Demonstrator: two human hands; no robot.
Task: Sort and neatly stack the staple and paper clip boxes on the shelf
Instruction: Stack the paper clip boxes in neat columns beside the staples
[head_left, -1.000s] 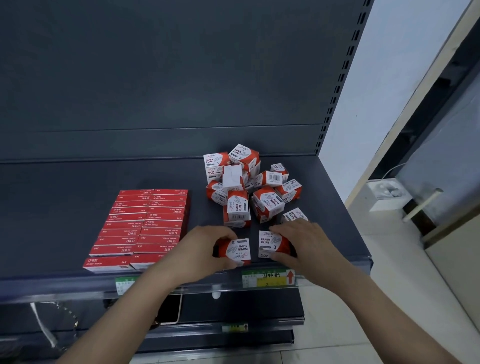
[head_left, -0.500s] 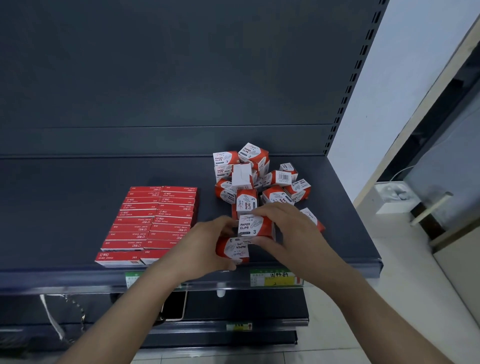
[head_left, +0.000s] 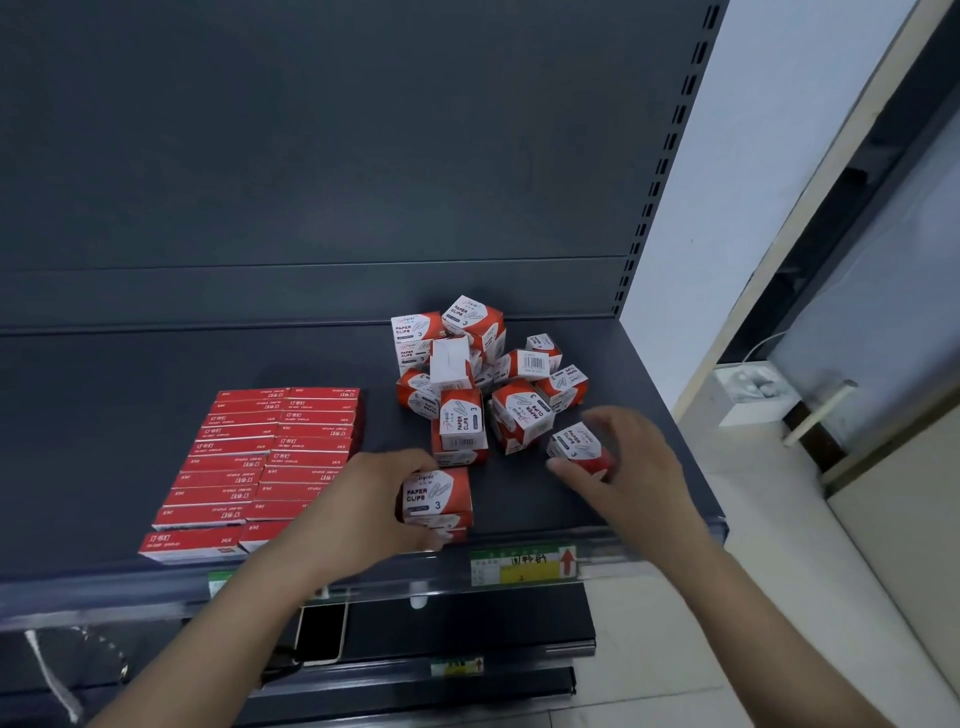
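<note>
Flat red staple boxes (head_left: 270, 457) lie in two neat columns on the left of the dark grey shelf (head_left: 130, 415). Red and white paper clip boxes (head_left: 467, 374) sit in a loose heap at the back right. Near the front edge stands a stack of two paper clip boxes (head_left: 439, 501), and my left hand (head_left: 363, 504) grips it from the left side. My right hand (head_left: 634, 467) curls its thumb and fingers round a single tilted paper clip box (head_left: 574, 444) just right of the heap.
A yellow and green price label (head_left: 522, 566) is fixed to the shelf's front rail. A phone (head_left: 322, 631) lies on the lower shelf. The shelf's perforated upright (head_left: 660, 171) and a white wall bound the right side. A white box (head_left: 748, 395) sits on the floor.
My right hand set its paper clip box on top of the one under my left hand, then moved right to the loose box. My left hand stayed on the stack.
</note>
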